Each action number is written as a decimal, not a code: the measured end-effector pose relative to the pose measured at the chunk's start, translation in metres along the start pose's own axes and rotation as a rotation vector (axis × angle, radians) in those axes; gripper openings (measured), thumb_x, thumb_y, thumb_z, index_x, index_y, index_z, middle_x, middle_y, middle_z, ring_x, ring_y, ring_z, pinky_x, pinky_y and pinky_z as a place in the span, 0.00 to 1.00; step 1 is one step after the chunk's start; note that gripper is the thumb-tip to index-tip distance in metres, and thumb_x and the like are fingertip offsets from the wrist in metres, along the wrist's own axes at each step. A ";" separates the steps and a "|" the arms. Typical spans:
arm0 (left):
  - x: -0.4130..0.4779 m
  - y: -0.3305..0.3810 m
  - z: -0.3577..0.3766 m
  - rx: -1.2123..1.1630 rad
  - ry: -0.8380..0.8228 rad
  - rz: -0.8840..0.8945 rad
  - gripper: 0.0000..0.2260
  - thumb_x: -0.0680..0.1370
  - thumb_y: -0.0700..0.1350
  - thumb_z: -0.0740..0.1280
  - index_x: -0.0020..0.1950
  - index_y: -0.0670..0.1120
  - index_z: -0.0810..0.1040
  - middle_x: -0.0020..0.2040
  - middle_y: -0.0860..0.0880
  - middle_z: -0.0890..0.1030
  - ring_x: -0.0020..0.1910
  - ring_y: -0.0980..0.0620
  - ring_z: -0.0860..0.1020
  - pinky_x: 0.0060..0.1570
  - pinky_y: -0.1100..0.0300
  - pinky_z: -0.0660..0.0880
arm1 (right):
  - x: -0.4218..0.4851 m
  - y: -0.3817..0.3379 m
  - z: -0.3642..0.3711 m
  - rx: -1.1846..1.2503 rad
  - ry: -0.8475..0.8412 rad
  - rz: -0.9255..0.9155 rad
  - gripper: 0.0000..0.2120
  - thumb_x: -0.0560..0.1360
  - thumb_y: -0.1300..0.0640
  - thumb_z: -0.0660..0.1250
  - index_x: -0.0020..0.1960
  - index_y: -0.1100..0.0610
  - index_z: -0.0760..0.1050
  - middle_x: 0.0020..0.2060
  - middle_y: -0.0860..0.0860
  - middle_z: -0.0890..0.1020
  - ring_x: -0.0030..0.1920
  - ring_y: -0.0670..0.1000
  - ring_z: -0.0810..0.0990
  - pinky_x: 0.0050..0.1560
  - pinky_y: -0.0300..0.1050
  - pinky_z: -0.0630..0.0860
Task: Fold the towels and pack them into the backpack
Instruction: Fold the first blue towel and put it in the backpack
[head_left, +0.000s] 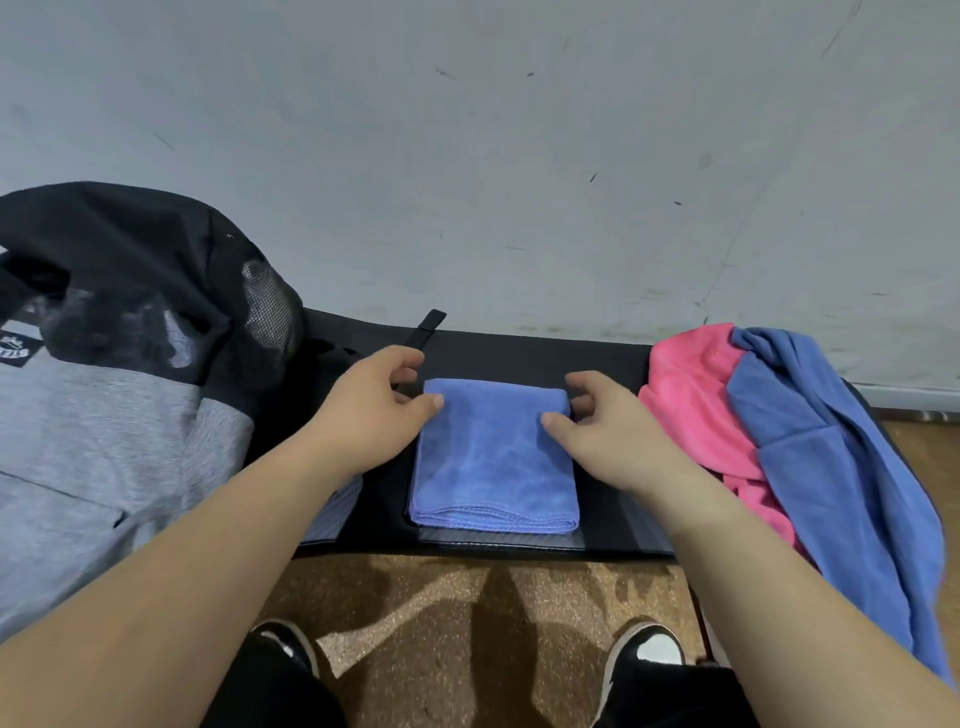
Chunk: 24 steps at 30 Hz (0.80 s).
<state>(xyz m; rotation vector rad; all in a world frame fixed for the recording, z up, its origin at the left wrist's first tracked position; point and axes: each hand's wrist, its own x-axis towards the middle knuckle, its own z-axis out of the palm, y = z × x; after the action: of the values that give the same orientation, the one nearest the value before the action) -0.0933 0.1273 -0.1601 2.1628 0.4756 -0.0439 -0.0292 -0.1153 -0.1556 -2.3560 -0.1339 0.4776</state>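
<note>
A folded blue towel (493, 457) lies flat in the middle of the black bench (519, 353), its layered hem toward me. My left hand (371, 410) pinches its far left corner, thumb on top. My right hand (608, 431) holds the far right corner the same way, fingers curled behind the edge. The grey and black backpack (104, 395) stands at the left, its black top flap raised and the mouth dark. At the right lies a heap of unfolded towels, a pink one (691, 405) under a blue one (831, 467).
A black strap (426, 327) sticks up behind the folded towel. The grey wall (519, 156) rises right behind the bench. Brown speckled floor (467, 597) and my two black and white shoes lie below the bench's front edge.
</note>
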 end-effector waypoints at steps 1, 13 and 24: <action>0.002 0.001 0.003 -0.028 -0.034 -0.013 0.27 0.77 0.46 0.76 0.74 0.50 0.74 0.61 0.52 0.80 0.49 0.57 0.81 0.60 0.57 0.77 | 0.003 -0.001 0.003 0.020 -0.008 0.000 0.31 0.77 0.53 0.73 0.78 0.55 0.68 0.65 0.52 0.80 0.63 0.51 0.80 0.63 0.45 0.76; 0.000 0.003 -0.005 -0.075 -0.154 -0.023 0.08 0.75 0.41 0.77 0.50 0.48 0.80 0.40 0.52 0.84 0.33 0.61 0.80 0.38 0.62 0.75 | -0.005 -0.002 -0.008 0.364 -0.022 -0.057 0.10 0.71 0.72 0.75 0.48 0.62 0.79 0.34 0.50 0.82 0.29 0.44 0.78 0.27 0.36 0.73; -0.027 0.005 -0.023 -0.445 -0.276 -0.037 0.13 0.75 0.29 0.70 0.57 0.41 0.78 0.54 0.37 0.84 0.49 0.45 0.87 0.58 0.47 0.83 | -0.036 0.010 -0.026 0.366 -0.182 -0.208 0.14 0.72 0.73 0.72 0.51 0.57 0.78 0.52 0.57 0.85 0.46 0.51 0.84 0.51 0.48 0.81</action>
<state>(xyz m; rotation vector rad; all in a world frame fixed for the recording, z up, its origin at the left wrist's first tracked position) -0.1201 0.1337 -0.1368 1.6799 0.3274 -0.2325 -0.0533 -0.1469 -0.1342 -1.9153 -0.3425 0.5620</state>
